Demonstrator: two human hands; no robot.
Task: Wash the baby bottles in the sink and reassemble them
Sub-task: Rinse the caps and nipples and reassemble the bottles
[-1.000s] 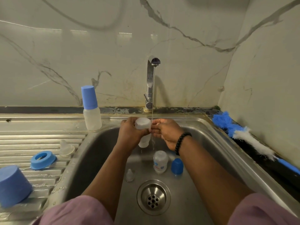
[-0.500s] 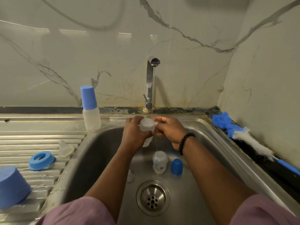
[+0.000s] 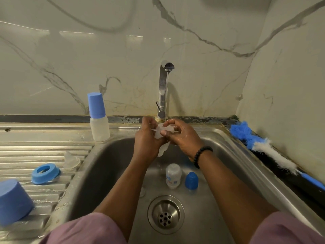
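Mauve sleeves [image 3: 84, 229] along the bottom edge, both forearms reaching up the frame over the steel sink [image 3: 109, 173]. Drain [image 3: 165, 214] at lower centre; just above it, a small clear bottle [image 3: 173, 175] standing on the sink floor, with a blue cap [image 3: 191, 180] just beside it on the right. Left side of frame, on the ribbed drainboard [image 3: 21, 152]: large blue cap [image 3: 13, 203] at the edge, blue ring [image 3: 45, 173], clear teat [image 3: 71, 161]. Centre frame, held above the basin under a thin stream of water: clear bottle part [image 3: 161, 133], left hand [image 3: 147, 138] curled round it, right hand [image 3: 182, 136] pinching its top between thumb and fingers, beaded bracelet [image 3: 202, 154] on that wrist. Capped bottle [image 3: 98, 118] upright on the sink's back rim, left of the tap [image 3: 162, 92]. Blue-and-white brush [image 3: 263, 147] lying along the right edge. Marble wall [image 3: 123, 50] behind.
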